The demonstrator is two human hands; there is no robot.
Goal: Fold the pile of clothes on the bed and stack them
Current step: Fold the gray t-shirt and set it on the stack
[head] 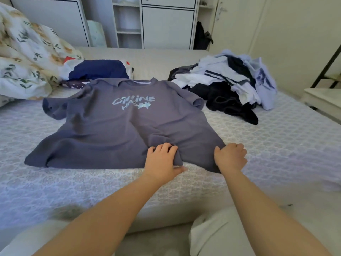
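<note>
A grey-blue T-shirt (118, 124) with pale lettering lies spread face up on the bed (276, 145), collar away from me. My left hand (162, 159) grips its bottom hem near the middle, fingers curled into a bunch of cloth. At the hem's right corner my right hand (230, 156) pinches the fabric. A loose pile of white, pale blue and black clothes (230, 84) sits at the back right. At the back left lies a small stack of folded clothes (97, 71), navy on top.
A floral duvet (24, 58) is heaped at the left. White cupboards and open shelves (129, 24) stand behind the bed. A low white surface (324, 100) and a dark metal frame (328, 61) are at the right. My knees in light trousers show at the bottom.
</note>
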